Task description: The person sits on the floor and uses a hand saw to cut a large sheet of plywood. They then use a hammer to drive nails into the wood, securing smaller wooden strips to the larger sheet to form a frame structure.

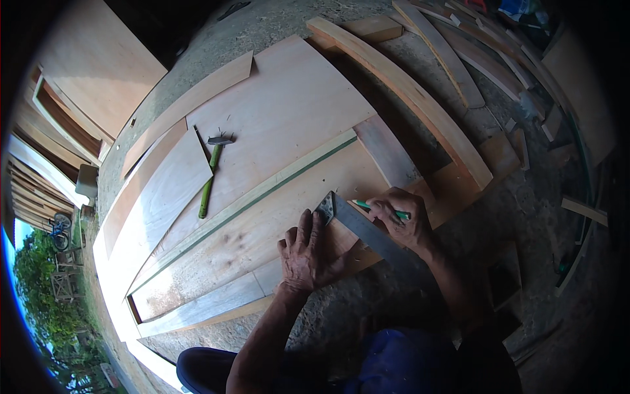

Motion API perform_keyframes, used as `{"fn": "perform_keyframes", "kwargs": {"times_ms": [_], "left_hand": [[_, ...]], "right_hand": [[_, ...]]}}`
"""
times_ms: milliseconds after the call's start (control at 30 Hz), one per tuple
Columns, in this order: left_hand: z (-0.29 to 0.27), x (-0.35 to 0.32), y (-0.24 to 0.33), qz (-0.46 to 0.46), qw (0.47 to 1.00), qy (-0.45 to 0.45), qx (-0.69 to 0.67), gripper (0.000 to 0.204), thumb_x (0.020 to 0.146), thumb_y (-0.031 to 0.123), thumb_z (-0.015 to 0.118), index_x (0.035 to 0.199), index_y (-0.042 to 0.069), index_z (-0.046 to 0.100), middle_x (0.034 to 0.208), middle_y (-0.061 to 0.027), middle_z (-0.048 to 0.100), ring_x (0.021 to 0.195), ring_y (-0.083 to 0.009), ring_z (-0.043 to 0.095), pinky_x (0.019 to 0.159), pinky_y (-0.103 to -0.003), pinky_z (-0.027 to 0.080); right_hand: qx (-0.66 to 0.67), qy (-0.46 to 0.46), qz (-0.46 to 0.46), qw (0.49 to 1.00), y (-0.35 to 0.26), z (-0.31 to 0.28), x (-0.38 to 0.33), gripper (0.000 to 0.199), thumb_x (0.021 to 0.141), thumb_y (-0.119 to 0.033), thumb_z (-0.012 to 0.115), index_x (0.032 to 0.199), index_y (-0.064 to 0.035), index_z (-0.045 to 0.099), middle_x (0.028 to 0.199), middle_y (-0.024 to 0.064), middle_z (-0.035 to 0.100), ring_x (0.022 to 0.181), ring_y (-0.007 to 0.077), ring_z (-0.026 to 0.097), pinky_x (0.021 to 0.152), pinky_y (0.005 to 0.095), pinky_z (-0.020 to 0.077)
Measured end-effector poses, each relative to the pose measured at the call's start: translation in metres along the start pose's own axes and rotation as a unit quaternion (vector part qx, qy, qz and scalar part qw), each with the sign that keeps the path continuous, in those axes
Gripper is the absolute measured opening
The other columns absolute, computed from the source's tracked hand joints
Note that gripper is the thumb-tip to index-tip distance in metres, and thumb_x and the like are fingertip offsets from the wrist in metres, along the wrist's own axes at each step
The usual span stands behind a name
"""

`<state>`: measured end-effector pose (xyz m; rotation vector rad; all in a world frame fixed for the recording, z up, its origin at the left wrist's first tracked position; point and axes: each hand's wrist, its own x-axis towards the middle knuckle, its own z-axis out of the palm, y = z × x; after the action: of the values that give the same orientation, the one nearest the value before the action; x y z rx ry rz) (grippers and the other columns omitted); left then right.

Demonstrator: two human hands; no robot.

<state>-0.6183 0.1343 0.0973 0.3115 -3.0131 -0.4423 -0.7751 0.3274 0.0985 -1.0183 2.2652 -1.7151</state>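
Note:
A try square (371, 234) lies across the near edge of a wooden panel (289, 203), its metal blade slanting toward my body. My left hand (305, 253) holds the square's short stock down, fingers stretched over it and thumb by the panel's edge. In my right hand (401, 220) is a green pencil (361, 204), pinched between the fingers. Its tip points at the wood close beside the blade. Whether the tip touches the surface I cannot tell. Lighter wood strips (230, 302) frame the panel, and a long strip with a dark green edge (262, 187) runs along it.
A hammer with a green handle (210, 177) rests on a plywood sheet (282, 98) beyond the panel. Loose thin boards (161, 190) overlap at the left. Thick planks (413, 98) and several narrow offcuts (492, 59) lie on the concrete floor (275, 26) at the right.

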Motion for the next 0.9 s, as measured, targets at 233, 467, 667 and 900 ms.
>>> {"fn": "perform_keyframes", "kwargs": {"times_ms": [233,467,667,900], "left_hand": [[0.001,-0.002,-0.004,0.000,1.000,0.002,-0.001,0.102,0.069,0.054,0.075,0.149,0.002,0.041,0.148,-0.0251,0.043,0.113,-0.0423,0.051,0.092,-0.056,0.040],[0.002,-0.002,-0.003,0.007,1.000,0.013,-0.003,0.101,0.069,0.054,0.075,0.149,0.002,0.041,0.147,-0.0259,0.044,0.111,-0.0428,0.053,0.091,-0.056,0.041],[-0.001,-0.004,-0.003,-0.001,1.000,0.006,-0.016,0.101,0.070,0.055,0.074,0.149,0.002,0.041,0.148,-0.0257,0.043,0.111,-0.0429,0.052,0.091,-0.056,0.040],[-0.001,-0.004,-0.001,-0.022,0.999,-0.026,-0.040,0.106,0.071,0.061,0.073,0.151,0.002,0.037,0.154,-0.0271,0.035,0.126,-0.0474,0.045,0.101,-0.062,0.035]], "right_hand": [[-0.027,-0.016,-0.076,0.997,0.003,0.010,0.009,0.009,0.087,-0.008,0.075,0.092,-0.0023,0.070,0.082,0.0103,0.066,0.074,0.0240,0.068,0.066,0.0333,0.0527],[-0.045,-0.063,-0.052,0.996,-0.005,0.001,0.013,0.017,0.092,-0.016,0.071,0.086,-0.0003,0.068,0.081,0.0123,0.065,0.074,0.0254,0.068,0.063,0.0363,0.0521],[-0.242,-0.188,0.100,0.947,-0.025,-0.033,-0.024,0.037,0.100,-0.034,0.056,0.084,-0.0022,0.066,0.084,0.0190,0.067,0.073,0.0357,0.066,0.062,0.0424,0.0501],[-0.234,-0.091,0.144,0.957,-0.023,-0.008,-0.097,0.018,0.097,-0.022,0.059,0.105,-0.0060,0.061,0.080,0.0195,0.065,0.076,0.0406,0.066,0.063,0.0477,0.0494]]}}
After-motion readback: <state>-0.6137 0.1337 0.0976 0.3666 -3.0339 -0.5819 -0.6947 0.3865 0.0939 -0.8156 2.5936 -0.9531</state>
